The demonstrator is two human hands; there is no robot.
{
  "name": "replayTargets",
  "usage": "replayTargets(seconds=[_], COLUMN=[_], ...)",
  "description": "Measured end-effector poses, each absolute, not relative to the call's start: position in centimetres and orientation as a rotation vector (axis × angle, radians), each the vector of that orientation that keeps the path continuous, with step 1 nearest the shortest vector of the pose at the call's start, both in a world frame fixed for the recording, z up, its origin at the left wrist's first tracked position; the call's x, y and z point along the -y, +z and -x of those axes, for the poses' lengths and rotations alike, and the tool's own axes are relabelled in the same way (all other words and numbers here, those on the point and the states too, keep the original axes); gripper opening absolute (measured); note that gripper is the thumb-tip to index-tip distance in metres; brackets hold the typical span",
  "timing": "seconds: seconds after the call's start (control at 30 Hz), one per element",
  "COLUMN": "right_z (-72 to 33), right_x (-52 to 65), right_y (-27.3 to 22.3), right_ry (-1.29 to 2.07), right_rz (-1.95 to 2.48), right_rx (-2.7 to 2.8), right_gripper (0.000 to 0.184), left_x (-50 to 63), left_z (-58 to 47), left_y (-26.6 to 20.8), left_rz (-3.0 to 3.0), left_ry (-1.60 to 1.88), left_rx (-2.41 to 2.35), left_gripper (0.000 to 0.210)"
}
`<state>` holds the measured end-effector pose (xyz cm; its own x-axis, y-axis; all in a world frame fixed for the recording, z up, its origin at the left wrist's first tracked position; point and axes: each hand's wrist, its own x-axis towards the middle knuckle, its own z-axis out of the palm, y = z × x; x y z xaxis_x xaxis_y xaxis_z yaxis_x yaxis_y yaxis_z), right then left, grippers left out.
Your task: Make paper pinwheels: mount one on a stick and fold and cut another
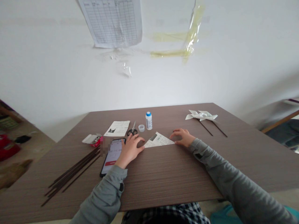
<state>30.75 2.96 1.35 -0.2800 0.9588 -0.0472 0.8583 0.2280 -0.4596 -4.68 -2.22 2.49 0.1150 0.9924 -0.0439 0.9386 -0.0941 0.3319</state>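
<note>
A sheet of printed paper folded into a triangle (159, 140) lies flat on the table, its long edge towards me. My left hand (131, 148) rests at the triangle's left corner, fingers spread and thumb tip at the paper. At the opposite corner is my right hand (183, 137), with fingers curved and apart and the thumb at the paper's tip. Under my left wrist and fingers lies a phone (114, 155) showing a timer, partly covered. Just beyond that hand are black-handled scissors (133, 129). A white glue bottle (149, 121) with a blue top stands behind the triangle.
A clear cap (141, 128) sits beside the bottle. Stacked printed paper squares (117, 128) and an opened small red box (95, 140) are at left. Several dark thin sticks (72, 171) lie near the phone. Two paper pinwheels (202, 115) on sticks lie far right.
</note>
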Motion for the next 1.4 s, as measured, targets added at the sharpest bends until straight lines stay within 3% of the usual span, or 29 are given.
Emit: replayTargets(seconds=[0.6,0.83,1.07,1.4], right_z=[-31.2,-30.4,-29.7,-29.8], right_x=[-3.3,-3.2,-3.8,-4.1], right_y=[0.9,-0.5,-3.3,-3.9], right_ry=[0.574,0.527,0.380,0.410], right_rz=[1.693,1.672,1.576,1.497], right_rx=[2.327,2.213,2.181,2.215], right_gripper=[0.057,0.035,0.042,0.033], left_x=[2.6,2.3,2.4,1.9], left_z=[5.3,4.8,3.6,3.5], left_y=[3.2,3.0,2.0,0.9], left_rz=[-2.125,-2.159,-2.194,-2.156], left_ry=[0.229,0.330,0.434,0.578], left_rx=[-1.900,-1.860,-1.859,-1.813], left_gripper=[0.050,0.042,0.045,0.033])
